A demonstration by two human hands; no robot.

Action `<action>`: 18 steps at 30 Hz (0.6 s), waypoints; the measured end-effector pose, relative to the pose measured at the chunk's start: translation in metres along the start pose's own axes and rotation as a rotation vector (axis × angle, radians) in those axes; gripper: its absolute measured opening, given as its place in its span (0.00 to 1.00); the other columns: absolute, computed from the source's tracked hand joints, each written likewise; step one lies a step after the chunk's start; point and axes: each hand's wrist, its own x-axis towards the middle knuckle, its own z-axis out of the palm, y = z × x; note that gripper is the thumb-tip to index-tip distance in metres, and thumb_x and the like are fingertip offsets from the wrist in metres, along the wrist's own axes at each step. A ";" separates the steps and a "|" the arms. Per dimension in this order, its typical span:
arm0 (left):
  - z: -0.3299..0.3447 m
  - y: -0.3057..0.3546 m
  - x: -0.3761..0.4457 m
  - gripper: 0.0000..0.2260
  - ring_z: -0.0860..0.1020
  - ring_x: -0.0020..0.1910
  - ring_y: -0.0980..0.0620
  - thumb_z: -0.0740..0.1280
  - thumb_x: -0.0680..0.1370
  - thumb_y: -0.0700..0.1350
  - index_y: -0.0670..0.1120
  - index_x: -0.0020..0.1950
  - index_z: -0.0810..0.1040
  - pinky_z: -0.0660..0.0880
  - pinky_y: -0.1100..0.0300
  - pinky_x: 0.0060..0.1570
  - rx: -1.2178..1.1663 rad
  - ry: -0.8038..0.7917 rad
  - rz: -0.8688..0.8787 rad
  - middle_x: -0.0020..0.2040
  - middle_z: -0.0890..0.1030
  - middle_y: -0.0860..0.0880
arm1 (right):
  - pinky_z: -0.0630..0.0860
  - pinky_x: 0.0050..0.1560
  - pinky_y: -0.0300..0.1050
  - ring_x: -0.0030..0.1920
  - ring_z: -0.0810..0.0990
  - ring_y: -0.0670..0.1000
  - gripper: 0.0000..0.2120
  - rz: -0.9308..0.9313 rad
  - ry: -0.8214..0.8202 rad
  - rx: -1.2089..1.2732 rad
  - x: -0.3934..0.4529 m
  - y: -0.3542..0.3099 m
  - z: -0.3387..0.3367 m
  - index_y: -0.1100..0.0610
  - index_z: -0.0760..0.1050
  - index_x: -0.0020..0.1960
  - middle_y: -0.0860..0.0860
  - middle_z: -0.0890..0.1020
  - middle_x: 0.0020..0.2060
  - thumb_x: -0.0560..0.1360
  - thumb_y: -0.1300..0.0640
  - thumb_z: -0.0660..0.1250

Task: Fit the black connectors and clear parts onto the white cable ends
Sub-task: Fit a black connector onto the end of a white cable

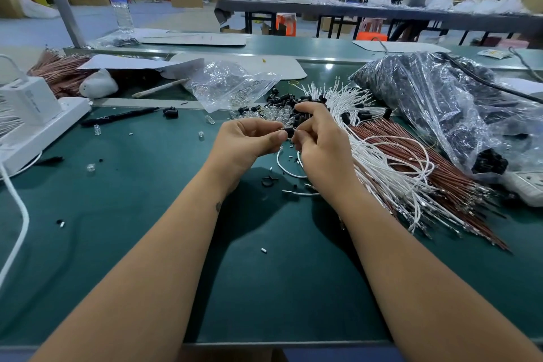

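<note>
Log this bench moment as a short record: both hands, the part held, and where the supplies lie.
left hand: pinches the black connector
right hand: pinches the same connector from the other side
black connector: held above the green mat
white cable: loops down under the hands
loose parts pile: behind the hands
white cable bundle: right of the hands

A small black connector (289, 131), a short dark cylinder, sits raised off the green mat at the frame's centre, pinched between fingertips from 9 and 3 o'clock. A white cable (286, 169) curves down from it toward 6 o'clock, looping onto the mat. Toward 12 o'clock lies a heap of loose black connectors (289, 98), mixed with a heap of clear parts (271, 112), small glassy domes lying at every tilt. Toward 3 o'clock a thick bundle of white cables (379, 156) fans out, some ends already wearing black connectors.
</note>
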 end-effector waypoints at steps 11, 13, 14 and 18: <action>0.004 -0.003 0.001 0.11 0.80 0.38 0.54 0.75 0.69 0.33 0.44 0.49 0.82 0.79 0.64 0.47 0.330 0.066 0.160 0.40 0.83 0.44 | 0.67 0.37 0.34 0.37 0.76 0.46 0.10 0.065 -0.121 -0.140 0.000 0.004 -0.001 0.55 0.72 0.52 0.51 0.80 0.38 0.75 0.67 0.65; 0.005 -0.004 0.002 0.09 0.79 0.36 0.53 0.75 0.70 0.34 0.43 0.48 0.82 0.79 0.62 0.45 0.319 0.070 0.145 0.40 0.83 0.42 | 0.67 0.37 0.31 0.36 0.75 0.42 0.10 0.083 -0.074 -0.107 0.000 0.004 -0.001 0.54 0.72 0.49 0.50 0.80 0.38 0.74 0.66 0.67; 0.005 -0.004 0.002 0.08 0.79 0.36 0.52 0.75 0.70 0.34 0.42 0.48 0.82 0.79 0.59 0.45 0.330 0.076 0.134 0.39 0.83 0.41 | 0.68 0.38 0.31 0.36 0.75 0.42 0.10 0.092 -0.055 -0.097 0.001 0.003 -0.001 0.54 0.72 0.49 0.50 0.80 0.37 0.74 0.66 0.67; 0.004 -0.004 0.003 0.06 0.78 0.35 0.50 0.74 0.71 0.36 0.41 0.46 0.82 0.79 0.54 0.46 0.334 0.076 0.095 0.40 0.83 0.38 | 0.69 0.37 0.30 0.36 0.74 0.41 0.08 0.138 -0.003 -0.105 0.002 0.004 0.001 0.53 0.76 0.46 0.44 0.77 0.35 0.73 0.64 0.69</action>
